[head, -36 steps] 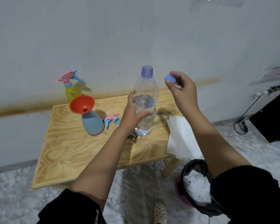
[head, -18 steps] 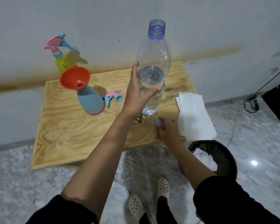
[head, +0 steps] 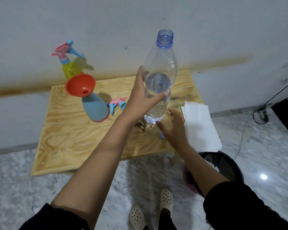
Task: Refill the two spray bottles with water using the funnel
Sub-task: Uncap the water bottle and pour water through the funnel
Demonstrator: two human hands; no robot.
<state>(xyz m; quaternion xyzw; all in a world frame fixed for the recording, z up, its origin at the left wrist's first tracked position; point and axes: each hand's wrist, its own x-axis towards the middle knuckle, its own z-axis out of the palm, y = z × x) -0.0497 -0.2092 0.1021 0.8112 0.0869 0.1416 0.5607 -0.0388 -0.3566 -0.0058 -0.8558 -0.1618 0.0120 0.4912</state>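
Note:
My left hand [head: 140, 98] grips a clear, uncapped water bottle [head: 160, 67], about half full, lifted upright above the wooden table [head: 70, 138]. Below it my right hand [head: 175, 128] hovers with spread, relaxed fingers just under the bottle's base, holding nothing. The blue cap [head: 162, 135] lies on the table beside that hand's thumb. A red funnel [head: 80, 84] sits in the neck of the blue spray bottle [head: 95, 108], which has no head. Its pink-and-blue spray head [head: 117, 103] lies next to it. A yellow spray bottle [head: 71, 68] with its head on stands at the back left.
White paper towels [head: 199, 125] overhang the table's right edge. A black bin [head: 229, 166] with crumpled paper stands on the marble floor below them. My feet in pale clogs [head: 166, 200] are near the table's front. A black box and cable [head: 263, 113] are at the far right.
My right hand set the blue cap down on the table and let it go, then opened and rose toward the bottle's base. My left hand lifted the bottle off the table.

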